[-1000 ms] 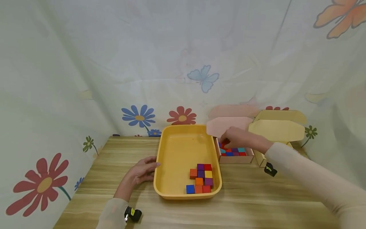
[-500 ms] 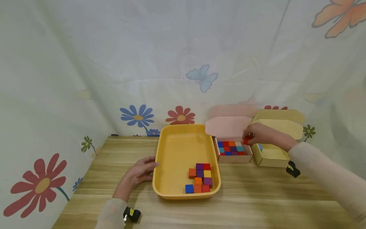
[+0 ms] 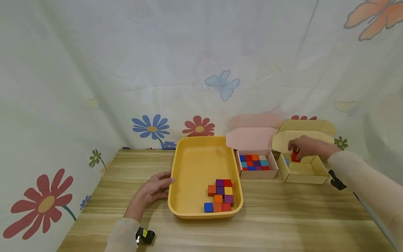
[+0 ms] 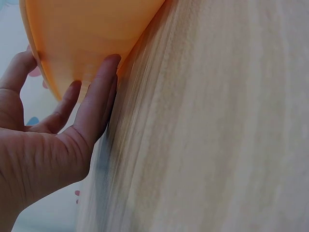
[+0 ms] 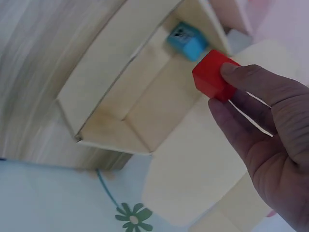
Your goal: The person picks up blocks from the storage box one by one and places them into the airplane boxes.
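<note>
My right hand (image 3: pixel 306 146) pinches a red cube (image 5: pixel 212 75) between thumb and fingers, above the yellow box (image 3: pixel 303 178). Inside that box a blue cube (image 5: pixel 187 41) with a dark mark on one face sits in a corner. My left hand (image 3: pixel 157 187) touches the outer left side of the yellow tray (image 3: pixel 192 168); in the left wrist view its fingers (image 4: pixel 99 96) lie fairly straight against the tray wall. Several coloured cubes, among them a blue cube (image 3: pixel 208 207) and a yellow cube (image 3: pixel 228 191), are in the tray's near right part.
Between the tray and the yellow box stands a pink box (image 3: pixel 259 174), lid raised, with rows of coloured cubes inside. The yellow box's lid (image 3: pixel 280 141) also stands up. Behind the wooden table (image 3: pixel 267 224) hangs a curtain (image 3: pixel 157 70) printed with flowers and butterflies.
My right hand has lifted the red cube out of the pink box and carried it right, over the yellow box. My left hand has stayed at the tray's side.
</note>
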Action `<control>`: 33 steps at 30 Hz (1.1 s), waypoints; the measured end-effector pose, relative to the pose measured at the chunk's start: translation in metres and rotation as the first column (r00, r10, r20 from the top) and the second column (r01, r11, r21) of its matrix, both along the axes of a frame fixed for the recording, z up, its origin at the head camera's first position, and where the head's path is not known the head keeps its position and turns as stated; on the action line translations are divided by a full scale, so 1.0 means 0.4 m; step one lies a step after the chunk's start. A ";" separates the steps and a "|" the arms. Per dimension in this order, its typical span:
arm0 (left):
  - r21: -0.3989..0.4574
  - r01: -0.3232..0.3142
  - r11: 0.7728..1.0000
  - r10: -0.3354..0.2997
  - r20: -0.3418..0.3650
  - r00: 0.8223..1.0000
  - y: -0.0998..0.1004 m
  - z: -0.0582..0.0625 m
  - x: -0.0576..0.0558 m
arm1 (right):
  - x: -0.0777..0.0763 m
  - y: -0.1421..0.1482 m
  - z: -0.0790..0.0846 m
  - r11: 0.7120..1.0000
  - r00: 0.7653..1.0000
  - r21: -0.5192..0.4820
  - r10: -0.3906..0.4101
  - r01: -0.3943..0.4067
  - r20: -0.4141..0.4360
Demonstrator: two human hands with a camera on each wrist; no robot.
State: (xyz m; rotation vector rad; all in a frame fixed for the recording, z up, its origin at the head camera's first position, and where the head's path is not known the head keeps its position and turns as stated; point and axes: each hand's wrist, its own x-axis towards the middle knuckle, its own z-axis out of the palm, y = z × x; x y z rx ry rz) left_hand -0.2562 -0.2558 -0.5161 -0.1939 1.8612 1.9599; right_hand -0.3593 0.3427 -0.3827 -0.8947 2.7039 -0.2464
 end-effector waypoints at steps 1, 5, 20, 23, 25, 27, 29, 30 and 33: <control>-0.002 0.002 1.000 -0.002 0.000 1.000 0.000 0.001 0.000 | -0.002 0.006 -0.010 1.000 1.000 0.010 -0.003 0.003 0.016; -0.007 0.000 1.000 0.000 -0.001 1.000 0.000 0.002 0.001 | -0.011 0.023 -0.055 1.000 0.999 0.016 0.022 -0.023 0.029; 0.006 -0.005 1.000 0.005 -0.003 1.000 0.002 -0.001 0.002 | -0.012 0.019 -0.109 0.999 0.992 -0.023 0.033 -0.036 -0.120; -0.001 -0.001 1.000 0.001 -0.005 1.000 -0.001 0.003 0.000 | -0.009 0.013 -0.110 1.000 0.991 -0.019 0.020 -0.022 -0.134; -0.001 -0.001 1.000 0.001 -0.002 1.000 -0.003 0.005 -0.001 | -0.004 0.009 -0.118 1.000 0.989 -0.025 0.004 -0.007 -0.145; -0.007 -0.002 1.000 0.002 -0.002 1.000 -0.003 0.005 -0.001 | 0.003 0.003 -0.129 0.999 0.987 -0.026 -0.033 0.029 -0.156; -0.008 -0.007 1.000 0.007 0.002 1.000 -0.002 0.005 -0.001 | 0.010 0.000 -0.147 0.997 0.983 -0.034 -0.069 0.064 -0.169; -0.008 -0.006 1.000 0.006 0.001 1.000 -0.002 0.004 0.000 | 0.013 -0.001 -0.155 0.996 0.981 -0.046 -0.086 0.080 -0.171; -0.002 0.001 1.000 -0.001 -0.005 1.000 0.000 0.001 0.000 | 0.019 -0.005 -0.178 0.991 0.975 -0.082 -0.117 0.103 -0.189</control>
